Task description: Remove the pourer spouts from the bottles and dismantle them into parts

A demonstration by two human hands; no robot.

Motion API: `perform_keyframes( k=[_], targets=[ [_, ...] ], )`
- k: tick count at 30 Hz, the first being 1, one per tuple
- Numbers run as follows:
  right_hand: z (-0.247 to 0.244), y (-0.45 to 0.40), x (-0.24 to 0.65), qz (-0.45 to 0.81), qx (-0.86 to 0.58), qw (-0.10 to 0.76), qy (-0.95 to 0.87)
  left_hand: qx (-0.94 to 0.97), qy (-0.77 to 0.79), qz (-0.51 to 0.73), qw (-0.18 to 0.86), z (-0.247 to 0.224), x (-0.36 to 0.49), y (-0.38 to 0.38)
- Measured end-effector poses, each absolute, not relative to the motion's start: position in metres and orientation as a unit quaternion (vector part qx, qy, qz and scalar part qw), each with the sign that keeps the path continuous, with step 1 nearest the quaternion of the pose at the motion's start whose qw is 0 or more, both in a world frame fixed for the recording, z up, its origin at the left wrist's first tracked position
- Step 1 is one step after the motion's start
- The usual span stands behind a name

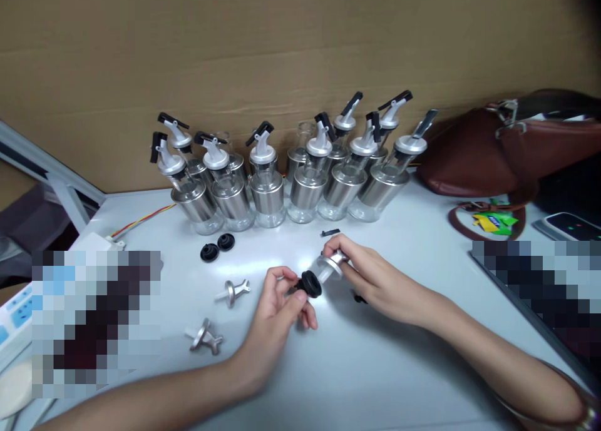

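My left hand (286,303) is closed on a black rubber stopper (310,284), pinched between thumb and fingers. In my right hand (359,265) is a silver pour spout (334,265), its pale tube pointing at the stopper's round face. Spout and stopper are very close together; whether they touch I cannot tell. Two more silver pour spouts lie left of my hands, one higher (231,292) and one lower (205,338). Behind them are two black stoppers (210,251) on the table. A small black lever (330,233) lies beyond my right hand, and another black piece (360,298) is partly hidden beneath it.
Several glass oil bottles (267,196) with steel bands stand along the cardboard wall (282,55), most topped with spouts. A brown leather bag (469,146) sits at the back right, near a green and yellow wrapper (495,222). A white power strip (19,312) is at the left.
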State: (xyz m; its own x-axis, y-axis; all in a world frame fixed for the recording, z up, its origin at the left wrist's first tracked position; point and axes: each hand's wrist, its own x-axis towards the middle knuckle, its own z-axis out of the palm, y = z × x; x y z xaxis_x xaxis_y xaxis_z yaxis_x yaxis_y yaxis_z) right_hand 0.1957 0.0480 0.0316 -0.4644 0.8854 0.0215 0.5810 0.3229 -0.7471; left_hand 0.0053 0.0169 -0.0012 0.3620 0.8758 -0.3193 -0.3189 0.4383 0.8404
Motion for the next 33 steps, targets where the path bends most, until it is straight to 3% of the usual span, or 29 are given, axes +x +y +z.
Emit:
perform_keyframes(
  k=[10, 20, 33],
  targets=[
    [0.0268, 0.0479, 0.1895, 0.229, -0.455, 0.217, -0.832, 0.349, 0.406, 0.396, 0.746, -0.0047, 0.0047, 0.0172],
    [0.0326, 0.0423, 0.1895, 0.287, -0.425, 0.177, -0.840, 0.344, 0.400, 0.400, 0.749, -0.0038, 0.0043, 0.0169],
    [0.0278, 0.0482, 0.1955, 0.366, -0.443, 0.242, -0.782, 0.351, 0.403, 0.408, 0.740, -0.0039, 0.0049, 0.0168]
  ],
)
